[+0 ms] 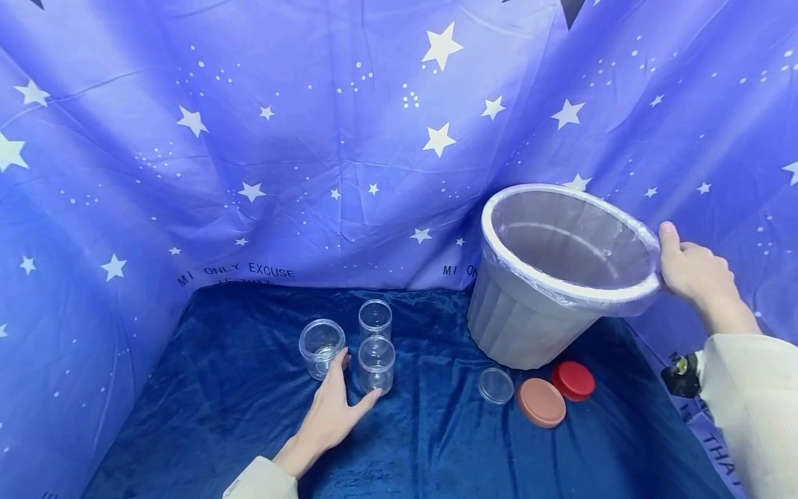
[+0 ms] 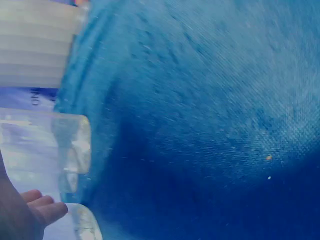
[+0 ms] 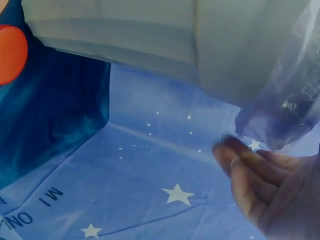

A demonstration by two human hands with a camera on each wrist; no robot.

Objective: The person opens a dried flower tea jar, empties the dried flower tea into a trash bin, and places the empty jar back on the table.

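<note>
My left hand reaches among three clear jars, thumb and fingers spread apart. Its fingertips are at the wide jar on the left, and its thumb is by the front narrow jar. Another narrow jar stands just behind that one. In the left wrist view, several fingers overlap the jars. At the right, my right hand grips the rim of a grey trash bin lined with a clear bag. The right wrist view shows its fingers curled beside the hanging liner.
In front of the bin lie a clear lid, an orange-brown lid and a red lid. Dark blue cloth covers the table. A purple-blue curtain with stars hangs behind and at both sides.
</note>
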